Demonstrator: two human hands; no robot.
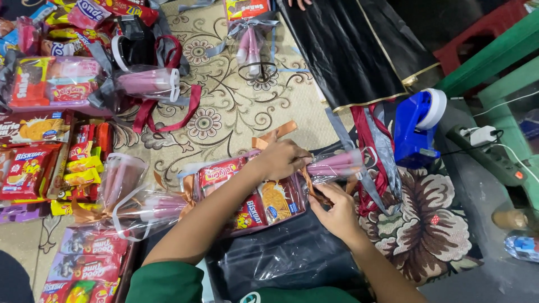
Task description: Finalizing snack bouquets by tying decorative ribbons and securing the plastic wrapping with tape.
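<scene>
Blue tape dispenser (pixel 418 128) and loose ribbons (pixel 375 160) crowd the hands' wrapped snack bundle (pixel 264 193).

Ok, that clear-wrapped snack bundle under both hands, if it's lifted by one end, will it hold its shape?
The snack bundle probably sags a little: several separate packets sit in thin clear film. The gathered end near the orange ribbon looks floppy, likely crinkling under the right hand. The film looks glossy, so perhaps slippery for the left hand.
</scene>
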